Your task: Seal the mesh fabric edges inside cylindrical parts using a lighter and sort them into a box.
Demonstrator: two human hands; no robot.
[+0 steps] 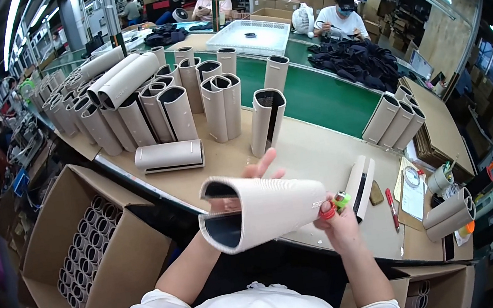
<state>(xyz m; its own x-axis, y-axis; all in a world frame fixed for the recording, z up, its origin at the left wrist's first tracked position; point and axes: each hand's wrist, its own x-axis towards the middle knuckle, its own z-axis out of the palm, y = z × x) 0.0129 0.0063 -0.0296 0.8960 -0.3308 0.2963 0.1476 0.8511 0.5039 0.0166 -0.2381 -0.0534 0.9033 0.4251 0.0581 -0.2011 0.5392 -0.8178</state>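
Note:
A beige curved sleeve with a dark lining and a lengthwise slit is held tilted above the table's near edge. My left hand supports it from behind; two fingers stick out past its upper edge, and part of the palm shows through the slit. At the narrower end, my right hand grips a small green lighter with a metal top, close against the sleeve. Something red circles a finger or thumb there. One similar sleeve stands upright just beyond, and another lies on its side to the left.
Many upright sleeves crowd the table's left. Cardboard boxes of sleeves stand at the lower left and lower right. A red pen, clipboard and slit sleeve lie at right. Beyond the green belt, a co-worker sits by dark fabric.

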